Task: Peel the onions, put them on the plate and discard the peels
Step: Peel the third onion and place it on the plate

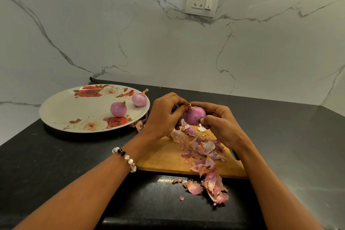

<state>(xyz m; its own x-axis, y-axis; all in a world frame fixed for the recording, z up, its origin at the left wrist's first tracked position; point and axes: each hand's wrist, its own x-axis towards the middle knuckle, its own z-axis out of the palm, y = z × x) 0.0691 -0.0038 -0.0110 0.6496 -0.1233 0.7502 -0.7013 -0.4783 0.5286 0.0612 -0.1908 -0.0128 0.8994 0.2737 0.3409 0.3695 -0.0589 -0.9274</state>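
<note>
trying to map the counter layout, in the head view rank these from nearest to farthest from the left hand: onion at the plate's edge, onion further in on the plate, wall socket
1. Onion at the plate's edge, just left of the left hand, on the plate's right rim.
2. Onion further in on the plate, left of the first.
3. Wall socket, high on the marble wall, by far the farthest.

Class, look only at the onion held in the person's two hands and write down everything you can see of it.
The held onion is round and purple-pink with a smooth, glossy surface, so it looks mostly peeled. A dry brownish tuft remains at its upper left end. It is held in the air above the far end of the wooden cutting board, touching neither the board nor the loose peels below. The left hand pinches it near the tuft; the right hand grips its right side, thumb on the front. Its back is hidden.
</note>
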